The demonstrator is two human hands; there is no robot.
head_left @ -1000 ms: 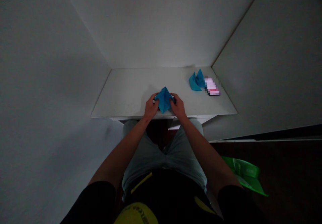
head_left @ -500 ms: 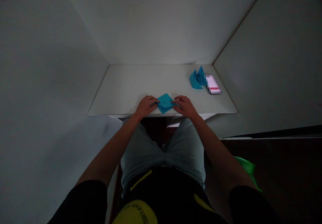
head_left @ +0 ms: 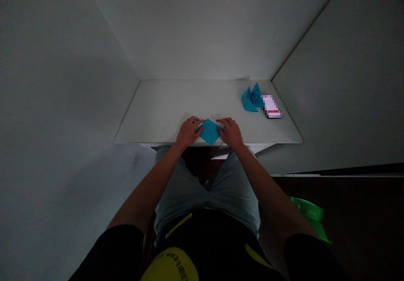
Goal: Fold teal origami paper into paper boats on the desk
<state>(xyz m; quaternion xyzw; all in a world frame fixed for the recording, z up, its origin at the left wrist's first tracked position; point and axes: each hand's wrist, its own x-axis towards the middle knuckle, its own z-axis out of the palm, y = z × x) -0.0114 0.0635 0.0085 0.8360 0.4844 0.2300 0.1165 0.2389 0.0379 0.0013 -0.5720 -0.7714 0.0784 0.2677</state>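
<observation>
Blue folded paper [head_left: 210, 132] sits right between my hands, a diamond with one point toward me. My left hand [head_left: 188, 131] has thumb and fingers on its left corner, my right hand [head_left: 232, 132] the same on its right corner; both look to be gripping lightly, fingers curled inward. Can't tell if the paper lies flat or is held just off the white tabletop [head_left: 164, 104].

Front edge of the tabletop runs just under my wrists; the paper's near point reaches that edge, maybe slightly over. My thighs [head_left: 179, 184] are below, nearer me than the hands.

Room to move: a wide stretch of tabletop left of my left hand, ending at the left wall [head_left: 78, 117], and more straight ahead of both hands up to the back wall [head_left: 202, 33]. Ahead and right of my right hand, a second folded blue piece [head_left: 251, 99] stands with points up, a pixelated phone [head_left: 272, 106] just beside it, then the right wall [head_left: 341, 87]. Green plastic item [head_left: 311, 213] low right, partly behind my right forearm.
</observation>
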